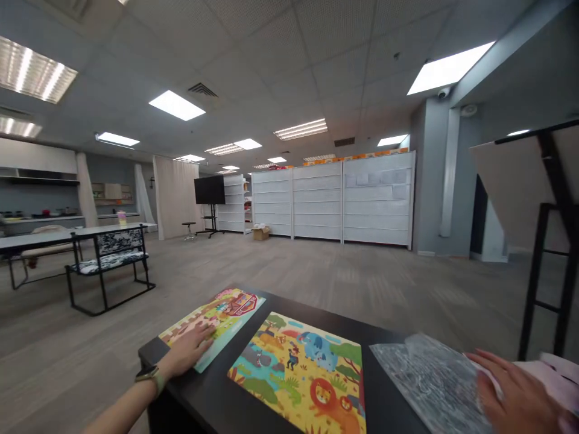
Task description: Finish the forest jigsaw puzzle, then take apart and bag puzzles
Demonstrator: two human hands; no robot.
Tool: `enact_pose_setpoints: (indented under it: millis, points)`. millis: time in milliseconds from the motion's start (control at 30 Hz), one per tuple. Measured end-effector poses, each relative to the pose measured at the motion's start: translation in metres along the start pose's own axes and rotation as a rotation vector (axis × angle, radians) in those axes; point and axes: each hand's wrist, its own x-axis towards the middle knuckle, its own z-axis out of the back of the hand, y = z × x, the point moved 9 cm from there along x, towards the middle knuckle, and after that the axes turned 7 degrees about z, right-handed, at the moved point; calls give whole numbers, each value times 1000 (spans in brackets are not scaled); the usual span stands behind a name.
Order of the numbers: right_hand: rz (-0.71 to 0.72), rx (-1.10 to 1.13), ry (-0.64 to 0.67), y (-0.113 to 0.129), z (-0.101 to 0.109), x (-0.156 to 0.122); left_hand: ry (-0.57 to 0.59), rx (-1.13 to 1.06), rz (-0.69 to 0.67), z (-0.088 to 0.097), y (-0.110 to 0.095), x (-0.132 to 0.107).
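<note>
My left hand (190, 351) lies flat and open on a colourful farm-picture puzzle board (217, 319) at the left end of a dark table (212, 404). A watch sits on that wrist. A bright animal-picture puzzle board (303, 374) with a lion and an elephant lies in the middle of the table. At the right, my right hand (515, 395) rests with fingers spread on a pale pink sheet (552, 380) beside a grey patterned board (429, 380). It grips nothing that I can see.
A black-framed bench with a patterned cushion (111, 259) stands to the left on the wooden floor. Long tables (45, 238) are behind it. White shelving (335, 202) lines the far wall, with a black screen on a stand (209, 193). A black frame with a tilted panel (547, 241) rises at the right.
</note>
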Motion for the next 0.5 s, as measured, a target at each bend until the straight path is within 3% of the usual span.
enact_pose_setpoints:
  millis: [100, 233, 333, 400, 500]
  points:
    - [174, 126, 54, 56, 3, 10, 22, 109, -3, -16, 2, -7]
    - [350, 350, 209, 160, 2, 13, 19, 174, -28, -27, -9, -22]
    - [454, 461, 482, 244, -21, -8, 22, 187, -54, -24, -16, -27]
    - [550, 505, 623, 287, -39, -30, 38, 185, -82, -20, -17, -24]
    - [585, 469, 769, 316, -71, -59, 60, 170, -101, -15, -12, -14]
